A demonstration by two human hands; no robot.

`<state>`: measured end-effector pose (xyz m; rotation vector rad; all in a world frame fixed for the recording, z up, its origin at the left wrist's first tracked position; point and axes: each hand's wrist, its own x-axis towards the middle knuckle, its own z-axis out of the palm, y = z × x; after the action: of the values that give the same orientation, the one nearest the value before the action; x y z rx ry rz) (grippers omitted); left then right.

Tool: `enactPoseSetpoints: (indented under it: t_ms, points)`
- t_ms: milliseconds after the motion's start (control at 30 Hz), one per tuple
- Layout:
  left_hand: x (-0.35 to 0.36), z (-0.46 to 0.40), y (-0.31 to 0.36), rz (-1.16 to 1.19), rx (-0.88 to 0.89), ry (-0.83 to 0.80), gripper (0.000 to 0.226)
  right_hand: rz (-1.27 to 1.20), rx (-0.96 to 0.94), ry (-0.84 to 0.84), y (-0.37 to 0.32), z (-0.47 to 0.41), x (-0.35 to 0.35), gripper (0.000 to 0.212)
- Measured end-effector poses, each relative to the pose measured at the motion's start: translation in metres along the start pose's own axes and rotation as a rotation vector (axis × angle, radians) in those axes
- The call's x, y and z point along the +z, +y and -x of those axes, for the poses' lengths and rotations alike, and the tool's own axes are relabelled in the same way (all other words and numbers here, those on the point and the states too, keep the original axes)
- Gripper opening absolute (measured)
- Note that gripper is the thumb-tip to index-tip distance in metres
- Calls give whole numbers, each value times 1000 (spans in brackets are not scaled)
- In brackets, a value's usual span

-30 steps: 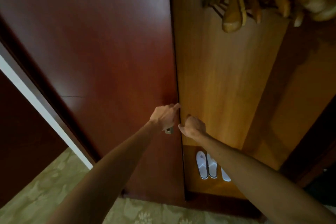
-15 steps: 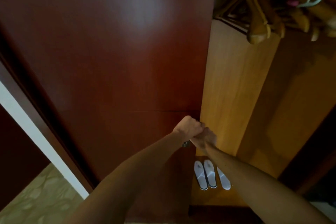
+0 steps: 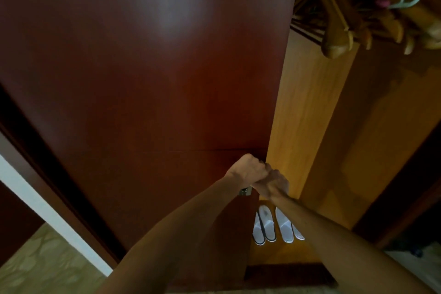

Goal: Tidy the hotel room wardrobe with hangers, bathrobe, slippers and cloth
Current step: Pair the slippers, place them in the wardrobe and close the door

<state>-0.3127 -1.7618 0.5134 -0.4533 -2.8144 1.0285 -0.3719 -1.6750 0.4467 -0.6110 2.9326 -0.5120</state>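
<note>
We read this as a hotel bedroom: a dark wood wardrobe door point(image 3: 148, 102) half across a lit closet, wooden hangers point(image 3: 338, 28) on the rail, white disposable slippers point(image 3: 274, 225) paired on its floor, patterned carpet point(image 3: 47, 262) outside.

both arms stretched out forward, forearms bare, coming together at the wrists. left hand point(image 3: 247, 170) is curled into a fist, knuckles up. right hand point(image 3: 273, 185) sits right against it, fingers curled too, the two hands touching.

wardrobe floor point(image 3: 281, 254), white slippers point(image 3: 274, 225) side by side
</note>
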Motion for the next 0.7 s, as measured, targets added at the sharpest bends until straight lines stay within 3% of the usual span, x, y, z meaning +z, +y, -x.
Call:
enactPoseSetpoints:
  t_ms: [333, 700]
  points:
    - [-24, -42, 20, -32, 101, 20, 35, 35, 62, 77, 45, -3, -15, 37]
    - [-45, -84, 43, 39, 111, 25, 45, 63, 57, 44, 100, -13, -39, 44]
